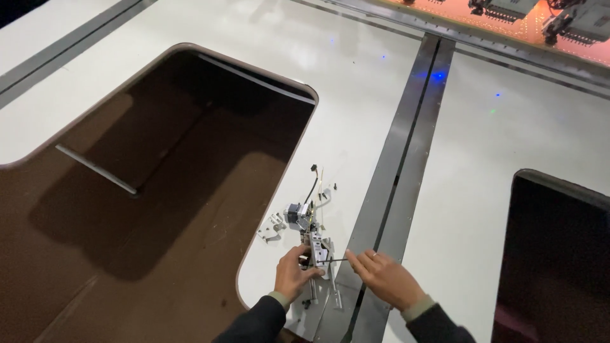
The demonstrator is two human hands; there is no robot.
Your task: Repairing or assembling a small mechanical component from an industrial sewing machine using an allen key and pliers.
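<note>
Looks like I'm mid-way through working on the small metal assembly (316, 249) at the near edge of the white worktop (356, 95), just right of the big dark cutout (159, 190): my left hand (293, 273) has its fingers wrapped around the frame to steady it, while my right hand (386, 277) pinches a thin dark rod-like tool (337, 260) poked in from the side. I'd say the next move needs a steady grip and a careful turn or push. The assembly's a silvery bracket with a little motor block and black wires trailing up, loose screws (272, 227) lying just left.
</note>
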